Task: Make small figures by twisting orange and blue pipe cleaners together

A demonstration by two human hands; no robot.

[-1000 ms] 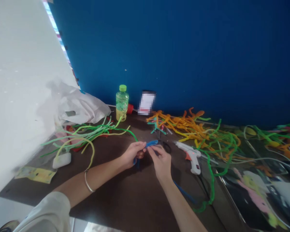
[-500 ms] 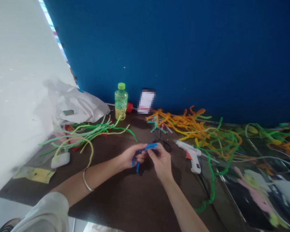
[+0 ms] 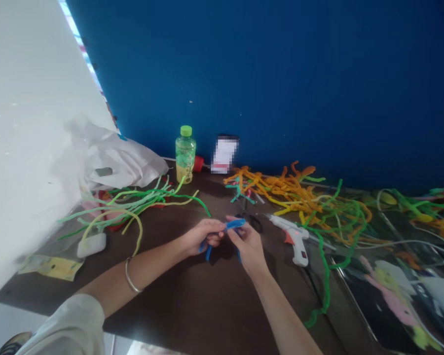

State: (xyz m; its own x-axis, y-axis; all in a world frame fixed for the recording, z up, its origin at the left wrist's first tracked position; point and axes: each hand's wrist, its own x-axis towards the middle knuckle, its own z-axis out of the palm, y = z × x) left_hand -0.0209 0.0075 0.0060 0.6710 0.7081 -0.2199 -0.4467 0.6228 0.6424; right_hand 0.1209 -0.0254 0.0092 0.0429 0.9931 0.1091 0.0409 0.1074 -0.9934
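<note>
While both my hands are up just left of the glue gun (image 3: 291,235), the blue stem (image 3: 235,224) sits between them, raised over the counter (image 3: 192,308). My left fingers (image 3: 212,227) are closed in a pinch on it, thumb on top, the other fingers curled underneath. My right fingers (image 3: 237,240) are nearly closed too, gripping the end nearer the glue gun, with thumb and fingertips on either side.

It is a bright, saturated blue, and its surface looks soft. Between my hands it makes a short, thick, flattened length with a rounded end pointing toward the glue gun; it looks doubled over. Two narrow tails hang under my left fingers, and a darker blue bit shows below my right fingers. I cannot tell whether all of that is one piece.

The scissors (image 3: 257,224) lie just left of the glue gun, partly hidden by my hand. Orange stems (image 3: 281,189) are heaped behind the glue gun, and a wavy green stem (image 3: 326,276) trails on its right. Well left of the glue gun are loose pale-green stems (image 3: 148,198), and the bottle (image 3: 185,158) stands upright behind and left of it.
</note>
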